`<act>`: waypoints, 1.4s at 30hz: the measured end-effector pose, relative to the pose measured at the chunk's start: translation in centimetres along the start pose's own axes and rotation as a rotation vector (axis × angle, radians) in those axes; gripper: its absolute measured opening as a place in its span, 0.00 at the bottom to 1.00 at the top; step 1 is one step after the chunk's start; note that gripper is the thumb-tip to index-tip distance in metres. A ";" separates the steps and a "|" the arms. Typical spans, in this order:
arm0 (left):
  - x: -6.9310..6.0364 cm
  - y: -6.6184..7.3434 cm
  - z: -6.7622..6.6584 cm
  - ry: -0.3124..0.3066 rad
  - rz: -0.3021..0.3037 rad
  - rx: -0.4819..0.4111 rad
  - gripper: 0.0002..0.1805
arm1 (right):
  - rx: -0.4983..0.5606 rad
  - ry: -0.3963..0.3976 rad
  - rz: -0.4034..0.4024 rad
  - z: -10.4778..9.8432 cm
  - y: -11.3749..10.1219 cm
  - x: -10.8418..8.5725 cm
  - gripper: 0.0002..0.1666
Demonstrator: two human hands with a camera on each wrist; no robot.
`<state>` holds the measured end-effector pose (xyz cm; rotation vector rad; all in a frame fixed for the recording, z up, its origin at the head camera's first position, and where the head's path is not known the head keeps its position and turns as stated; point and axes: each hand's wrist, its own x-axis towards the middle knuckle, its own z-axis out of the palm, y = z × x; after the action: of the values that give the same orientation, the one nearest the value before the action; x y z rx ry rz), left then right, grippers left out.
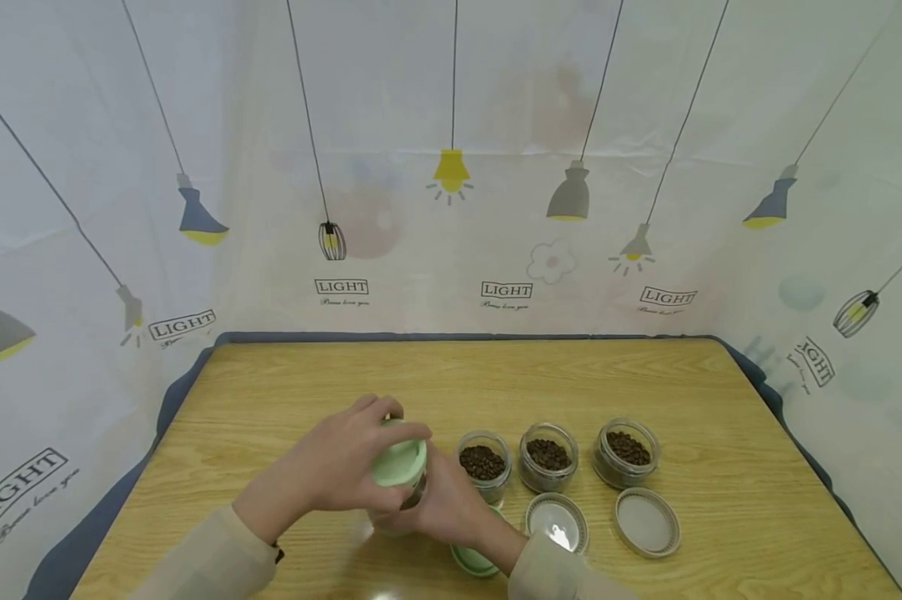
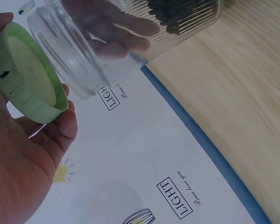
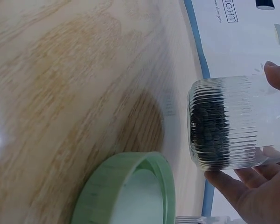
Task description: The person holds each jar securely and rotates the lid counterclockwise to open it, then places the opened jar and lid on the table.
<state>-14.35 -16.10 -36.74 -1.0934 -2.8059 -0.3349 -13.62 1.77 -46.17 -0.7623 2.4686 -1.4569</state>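
My left hand (image 1: 338,458) pinches a pale green screw lid (image 1: 400,465) by its rim. In the left wrist view the lid stands tilted just off the mouth of a clear glass jar (image 2: 65,51), with a small gap between them. Fingers and thumb of my right hand (image 1: 451,504) curl round this jar, as the right wrist view also shows. Ribbed glass forms the jar's lower wall (image 3: 240,121), and dark beans (image 3: 210,123) lie in its bottom part. In the head view, the hands mostly hide the jar.
Three open glass jars of brown beans stand in a row to the right: near (image 1: 490,487), middle (image 1: 547,482) and far (image 1: 620,477). Before them lie a green lid (image 1: 472,560) and two pale lids (image 1: 556,523) (image 1: 647,522), undersides up. A printed curtain (image 1: 436,308) borders the wooden table (image 1: 286,375).
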 end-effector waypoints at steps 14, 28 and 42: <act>-0.2 0.1 -1.1 0.019 0.005 -0.020 0.31 | 0.027 0.009 0.024 0.1 0.1 -0.1 0.47; -2.2 -0.9 -2.0 0.067 -0.012 -0.102 0.34 | 0.018 0.035 0.069 -0.2 0.1 0.0 0.52; -5.8 -3.4 -2.5 0.052 -0.094 -0.287 0.26 | -0.006 0.047 0.080 -0.5 -0.6 0.5 0.52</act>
<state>-12.35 -22.93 -35.93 -0.9851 -2.8296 -0.7836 -14.08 1.69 -45.35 -0.6295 2.5079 -1.4562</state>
